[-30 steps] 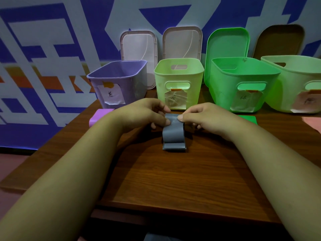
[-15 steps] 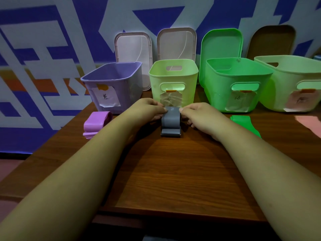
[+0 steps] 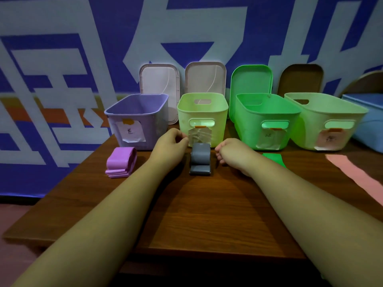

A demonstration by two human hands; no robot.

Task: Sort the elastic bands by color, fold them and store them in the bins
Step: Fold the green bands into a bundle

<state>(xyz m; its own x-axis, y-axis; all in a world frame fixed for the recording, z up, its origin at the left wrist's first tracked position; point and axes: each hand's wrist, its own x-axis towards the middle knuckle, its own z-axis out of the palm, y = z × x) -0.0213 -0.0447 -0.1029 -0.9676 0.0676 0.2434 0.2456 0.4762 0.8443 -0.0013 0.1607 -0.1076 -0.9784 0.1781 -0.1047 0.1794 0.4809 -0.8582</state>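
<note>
Lying folded on the table (image 3: 207,214) before the lime bin (image 3: 184,119), the grey band (image 3: 200,160) looks light, soft and springy, so pinch through all its layers at mid-fold (your left hand (image 3: 171,147) and right hand (image 3: 230,154) flank it, fingers curled; whether they touch it I cannot tell).
</note>
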